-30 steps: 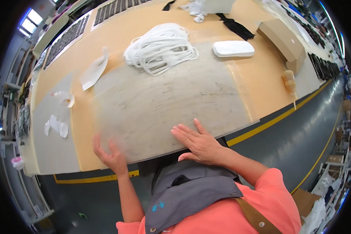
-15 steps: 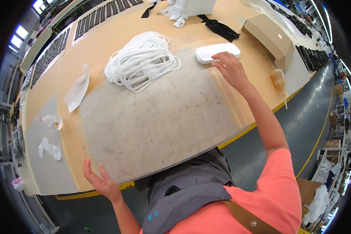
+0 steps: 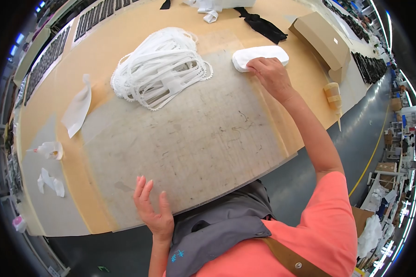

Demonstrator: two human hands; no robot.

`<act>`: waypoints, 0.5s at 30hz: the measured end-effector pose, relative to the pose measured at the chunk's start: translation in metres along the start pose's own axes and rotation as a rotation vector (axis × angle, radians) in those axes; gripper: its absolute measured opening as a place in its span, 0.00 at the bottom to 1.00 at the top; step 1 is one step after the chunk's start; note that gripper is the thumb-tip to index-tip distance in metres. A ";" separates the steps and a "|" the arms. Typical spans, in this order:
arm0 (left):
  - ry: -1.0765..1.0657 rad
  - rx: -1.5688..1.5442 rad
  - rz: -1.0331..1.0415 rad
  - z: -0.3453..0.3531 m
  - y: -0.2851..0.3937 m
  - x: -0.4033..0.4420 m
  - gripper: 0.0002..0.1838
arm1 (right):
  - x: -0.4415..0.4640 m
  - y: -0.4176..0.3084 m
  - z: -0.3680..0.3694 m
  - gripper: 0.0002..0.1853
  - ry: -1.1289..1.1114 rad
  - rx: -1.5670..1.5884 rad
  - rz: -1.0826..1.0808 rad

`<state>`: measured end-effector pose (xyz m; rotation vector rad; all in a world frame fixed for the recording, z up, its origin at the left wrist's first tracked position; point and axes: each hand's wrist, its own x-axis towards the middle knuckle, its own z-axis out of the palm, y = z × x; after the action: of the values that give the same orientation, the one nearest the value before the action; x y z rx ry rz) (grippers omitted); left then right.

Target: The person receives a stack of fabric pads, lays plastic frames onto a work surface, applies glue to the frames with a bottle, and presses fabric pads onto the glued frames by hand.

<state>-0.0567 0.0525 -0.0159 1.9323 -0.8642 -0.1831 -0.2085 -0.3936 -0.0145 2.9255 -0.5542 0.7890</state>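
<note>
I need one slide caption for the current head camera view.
Right hand at a white oblong item, left hand open and empty, white straps heaped on the worktable.

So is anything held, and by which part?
The right hand touches the near edge of the white, rounded, oblong object; whether it grips is unclear. Left hand holds nothing.

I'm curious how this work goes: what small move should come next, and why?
Perhaps draw the right hand toward the grey mat with whatever it pinches: its fingers are bunched at the near edge of the white oblong item, and the left hand is open.
</note>
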 end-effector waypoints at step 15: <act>-0.053 -0.037 0.005 0.004 0.012 -0.007 0.21 | 0.004 0.003 -0.001 0.05 -0.051 -0.109 -0.079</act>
<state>-0.0694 0.0507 -0.0099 1.8976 -0.8950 -0.2468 -0.2065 -0.3973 -0.0120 2.8550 -0.4657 0.6557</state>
